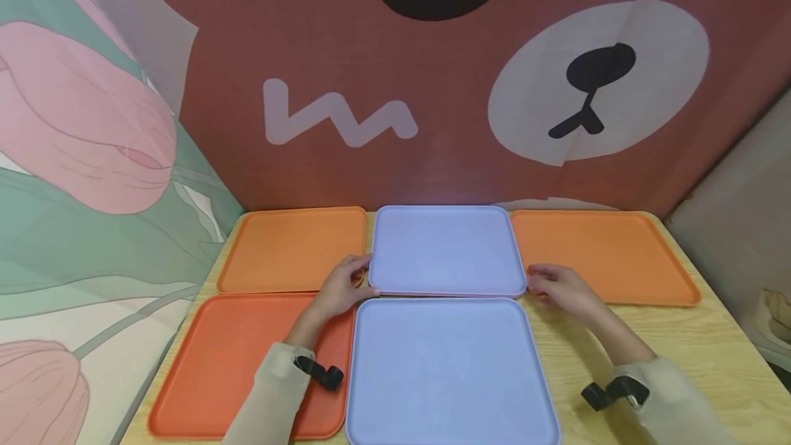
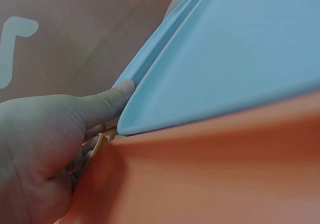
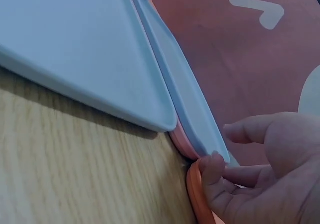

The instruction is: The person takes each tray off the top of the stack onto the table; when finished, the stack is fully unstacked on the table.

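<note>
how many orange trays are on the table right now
3 plainly: back left, back right, front left. A pinkish edge under the far blue tray may be another.

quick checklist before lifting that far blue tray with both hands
1. Left hand grips the far pale blue plastic tray at its near left corner: ok.
2. Right hand grips its near right corner: cannot tell, fingers only touch the edge.
3. Tray bare on top: ok.
4. Pink tray stacked beneath it, may lift too: not ok.
5. Near blue tray abuts its front edge: not ok.
</note>
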Demonstrator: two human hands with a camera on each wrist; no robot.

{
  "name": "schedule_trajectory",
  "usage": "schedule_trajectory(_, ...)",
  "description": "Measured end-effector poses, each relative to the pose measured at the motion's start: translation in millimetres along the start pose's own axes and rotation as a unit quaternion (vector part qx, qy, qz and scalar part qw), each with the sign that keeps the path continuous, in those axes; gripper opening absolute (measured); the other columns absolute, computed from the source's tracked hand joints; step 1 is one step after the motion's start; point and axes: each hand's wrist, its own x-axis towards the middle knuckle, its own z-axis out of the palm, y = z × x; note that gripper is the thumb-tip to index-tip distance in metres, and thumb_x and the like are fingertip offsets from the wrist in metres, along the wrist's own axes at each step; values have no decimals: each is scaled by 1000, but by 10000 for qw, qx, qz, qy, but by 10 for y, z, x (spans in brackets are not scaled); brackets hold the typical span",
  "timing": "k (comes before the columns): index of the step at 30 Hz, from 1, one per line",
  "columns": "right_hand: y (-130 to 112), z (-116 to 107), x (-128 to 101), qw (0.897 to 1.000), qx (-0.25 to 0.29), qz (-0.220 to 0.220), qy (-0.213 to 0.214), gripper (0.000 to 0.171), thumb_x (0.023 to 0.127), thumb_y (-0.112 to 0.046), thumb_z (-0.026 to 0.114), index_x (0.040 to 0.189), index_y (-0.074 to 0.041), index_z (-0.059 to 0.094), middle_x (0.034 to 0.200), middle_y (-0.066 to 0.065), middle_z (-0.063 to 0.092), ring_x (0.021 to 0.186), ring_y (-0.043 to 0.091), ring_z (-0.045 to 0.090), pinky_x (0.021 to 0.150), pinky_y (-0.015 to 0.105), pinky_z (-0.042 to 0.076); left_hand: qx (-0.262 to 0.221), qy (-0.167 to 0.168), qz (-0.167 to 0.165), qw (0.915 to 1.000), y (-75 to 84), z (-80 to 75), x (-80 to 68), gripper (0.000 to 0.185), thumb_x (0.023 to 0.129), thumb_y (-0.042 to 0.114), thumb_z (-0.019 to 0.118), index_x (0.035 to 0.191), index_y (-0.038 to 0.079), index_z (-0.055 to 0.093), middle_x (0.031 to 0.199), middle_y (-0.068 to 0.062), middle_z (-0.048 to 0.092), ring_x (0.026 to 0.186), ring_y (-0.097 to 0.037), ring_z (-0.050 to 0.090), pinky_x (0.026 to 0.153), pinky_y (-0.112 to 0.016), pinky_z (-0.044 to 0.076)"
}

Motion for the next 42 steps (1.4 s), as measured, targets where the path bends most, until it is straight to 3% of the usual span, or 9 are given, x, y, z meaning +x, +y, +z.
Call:
schedule_trajectory(9,-46,20,31,9998,-110,-43,-174,54,104,-13,54,142,22,38,107,16,64,90,15,59,74,28,57,-18,40,55,10000,9,-7,-10,73,82,15,87,146,-1,54,115,-9,58,96,-21,52,82,-35,49)
schedule_trajectory(15,-60,38,22,9997,-191,-10,-151,54,104,-14,55,143,21,40,114,20,64,96,17,60,78,28,57,8,0,-54,10000,12,-2,-3,74,83,17,87,147,1,53,115,-9,57,97,-21,51,83,-33,48)
schedule_trajectory(26,-71,47,16,9998,-122,-27,-159,53,105,-13,54,142,21,39,118,23,63,96,15,59,78,29,57,39,33,29,10000,-27,6,-5,74,82,16,87,146,1,53,112,-8,57,96,-20,51,81,-31,47)
schedule_trajectory(32,-85,74,9,9999,-70,21,-90,51,104,-14,55,142,18,42,112,19,63,95,18,59,78,29,57,40,65,53,10000,-17,7,-10,73,82,16,87,145,0,54,110,-8,57,95,-21,51,80,-32,46)
schedule_trajectory(39,-101,122,13,9974,582,304,313,53,103,-13,52,143,20,39,105,5,65,89,7,59,76,24,54,65,75,97,9999,-7,8,5,74,82,17,87,146,0,53,111,-8,56,94,-20,51,78,-31,45)
schedule_trajectory(42,-107,153,19,9942,899,390,434,54,103,-12,52,143,22,37,112,9,66,87,2,61,79,22,54,83,92,142,9998,-17,8,-2,74,82,17,87,145,-1,54,112,-9,57,94,-20,51,79,-32,46)
